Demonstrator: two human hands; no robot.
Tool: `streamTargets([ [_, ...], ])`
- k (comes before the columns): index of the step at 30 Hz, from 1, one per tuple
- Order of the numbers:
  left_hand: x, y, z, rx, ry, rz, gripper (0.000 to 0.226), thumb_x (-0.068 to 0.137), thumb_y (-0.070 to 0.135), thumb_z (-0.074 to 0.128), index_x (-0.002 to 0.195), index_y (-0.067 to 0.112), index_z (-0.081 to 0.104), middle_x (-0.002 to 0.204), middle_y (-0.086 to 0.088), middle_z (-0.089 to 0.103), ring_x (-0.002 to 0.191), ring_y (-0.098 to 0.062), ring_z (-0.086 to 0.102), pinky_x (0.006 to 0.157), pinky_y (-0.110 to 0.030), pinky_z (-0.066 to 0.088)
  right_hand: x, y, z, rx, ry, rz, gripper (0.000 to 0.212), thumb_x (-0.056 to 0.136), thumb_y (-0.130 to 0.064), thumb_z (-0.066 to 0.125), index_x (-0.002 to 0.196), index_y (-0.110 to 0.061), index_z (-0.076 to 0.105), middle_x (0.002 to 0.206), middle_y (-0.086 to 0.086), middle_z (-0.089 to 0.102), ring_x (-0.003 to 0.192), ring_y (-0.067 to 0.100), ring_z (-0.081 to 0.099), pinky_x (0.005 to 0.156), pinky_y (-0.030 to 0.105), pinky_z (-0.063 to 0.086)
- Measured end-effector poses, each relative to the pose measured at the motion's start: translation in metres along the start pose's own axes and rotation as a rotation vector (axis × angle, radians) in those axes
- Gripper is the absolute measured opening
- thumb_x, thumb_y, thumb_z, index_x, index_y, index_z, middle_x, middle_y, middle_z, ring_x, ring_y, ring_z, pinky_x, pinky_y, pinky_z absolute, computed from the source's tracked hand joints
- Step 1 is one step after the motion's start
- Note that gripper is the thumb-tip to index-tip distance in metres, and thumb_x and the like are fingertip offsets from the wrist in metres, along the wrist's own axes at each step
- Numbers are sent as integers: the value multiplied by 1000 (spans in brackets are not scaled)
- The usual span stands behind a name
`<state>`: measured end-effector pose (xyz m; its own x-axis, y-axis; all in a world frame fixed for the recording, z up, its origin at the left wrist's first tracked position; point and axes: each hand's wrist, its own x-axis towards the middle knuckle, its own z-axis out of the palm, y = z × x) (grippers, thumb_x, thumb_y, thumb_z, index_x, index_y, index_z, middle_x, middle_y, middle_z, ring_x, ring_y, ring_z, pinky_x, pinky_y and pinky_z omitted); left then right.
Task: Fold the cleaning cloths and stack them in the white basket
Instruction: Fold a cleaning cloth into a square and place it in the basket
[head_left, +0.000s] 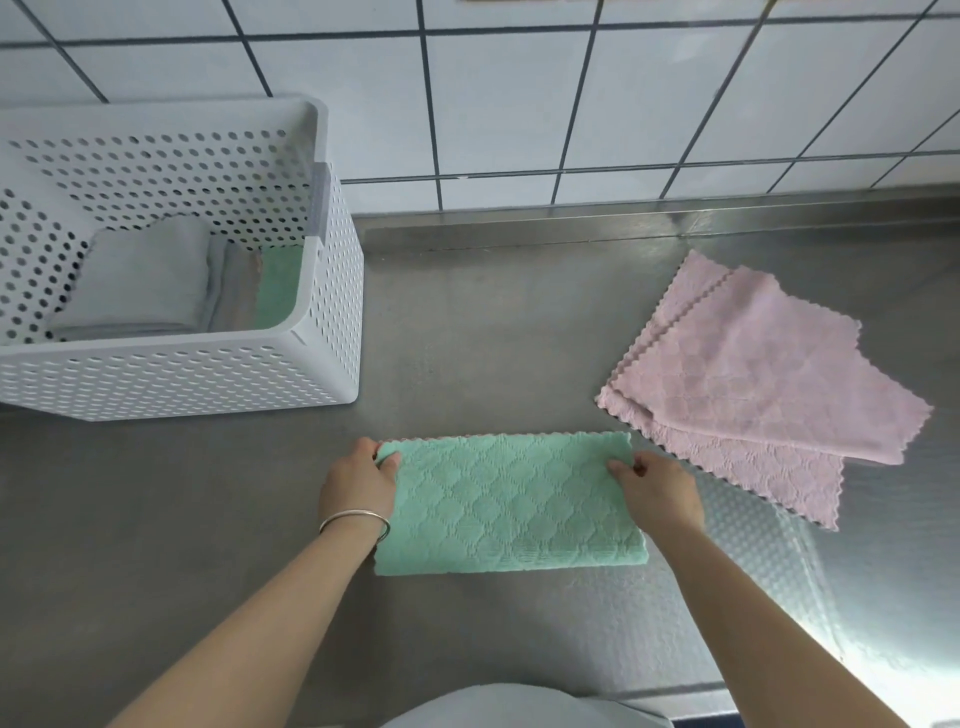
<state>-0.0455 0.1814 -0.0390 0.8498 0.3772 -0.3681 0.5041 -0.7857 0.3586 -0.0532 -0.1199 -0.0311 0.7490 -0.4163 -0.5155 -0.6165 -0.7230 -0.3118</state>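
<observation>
— Lying flat on the steel counter (493, 332), near its front edge, is a green cloth (506, 501), folded into a long rectangle with its quilted diamond side up. Who has hold of it?

— Both hands. The left hand (358, 480) pinches the far left corner, thumb on top and the other fingers tucked at the edge. The right hand (657, 491) pinches the far right corner the same way. A thin silver bangle (356, 521) sits on the left wrist.

— And the white basket (208, 374)?

— Standing at the far left of the counter, well apart from the green cloth, its perforated walls rising on all sides. Inside, a folded grey cloth (140, 280) lies on the left, and beside it more folded cloths stand on edge, the rightmost one green (280, 288). How many are in there I cannot tell.

— Anything else waiting?

— Two pink cloths (748, 384) lie unfolded to the right, overlapping, one partly covering the other, scalloped edges showing. Their near corner comes close to the right hand but does not touch it. Behind everything runs a white tiled wall (519, 104) with dark grout.
</observation>
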Motion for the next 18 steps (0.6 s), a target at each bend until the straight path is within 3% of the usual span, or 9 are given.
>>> streamTargets([
  [5, 0, 8, -9, 225, 27, 110, 28, 93, 36, 49, 89, 8, 51, 96, -19, 65, 91, -37, 60, 70, -36, 43, -2, -4, 0, -19, 22, 47, 29, 90, -44, 52, 73, -21, 52, 67, -2, 54, 67, 19, 56, 54, 25, 40],
  [8, -8, 3, -7, 155, 193, 167, 23, 83, 29, 63, 90, 9, 54, 93, -15, 60, 88, -35, 56, 69, -38, 44, -10, -5, -3, 64, 60, 59, 30, 88, -48, 54, 94, -19, 47, 81, -1, 55, 77, 21, 56, 62, 29, 41],
  [10, -17, 2, 1, 148, 301, 301, 31, 75, 29, 62, 99, 12, 55, 102, -12, 57, 94, -32, 51, 74, -41, 46, -18, -3, -3, 84, 74, 44, 36, 88, -51, 52, 101, -18, 45, 93, 0, 58, 82, 21, 57, 66, 30, 42],
  [12, -30, 7, 13, 198, 216, 487, 43, 74, 35, 49, 114, 17, 51, 118, -8, 56, 110, -28, 48, 91, -44, 40, -28, 1, 0, 77, 67, 32, 35, 89, -46, 50, 108, -17, 45, 104, 1, 56, 86, 19, 55, 69, 32, 42],
  [14, -45, 14, 27, 312, 70, 675, 51, 79, 42, 40, 125, 22, 45, 133, -5, 53, 126, -26, 40, 107, -45, 20, -41, 4, 4, 54, 42, 28, 37, 89, -38, 50, 118, -16, 44, 114, 0, 51, 88, 16, 51, 71, 32, 40],
  [16, -55, 18, 41, 461, -57, 767, 56, 86, 54, 33, 135, 28, 39, 144, 0, 43, 135, -27, 28, 110, -51, 9, -51, 6, 6, 22, 5, 35, 43, 88, -35, 51, 125, -15, 41, 119, -1, 50, 88, 14, 48, 72, 30, 37],
  [18, -58, 18, 49, 557, -149, 755, 61, 89, 65, 19, 140, 34, 33, 150, 2, 31, 140, -31, 21, 107, -61, 9, -57, 9, 7, 1, -47, 63, 46, 87, -36, 52, 126, -14, 42, 111, -2, 54, 86, 14, 49, 69, 28, 38],
])
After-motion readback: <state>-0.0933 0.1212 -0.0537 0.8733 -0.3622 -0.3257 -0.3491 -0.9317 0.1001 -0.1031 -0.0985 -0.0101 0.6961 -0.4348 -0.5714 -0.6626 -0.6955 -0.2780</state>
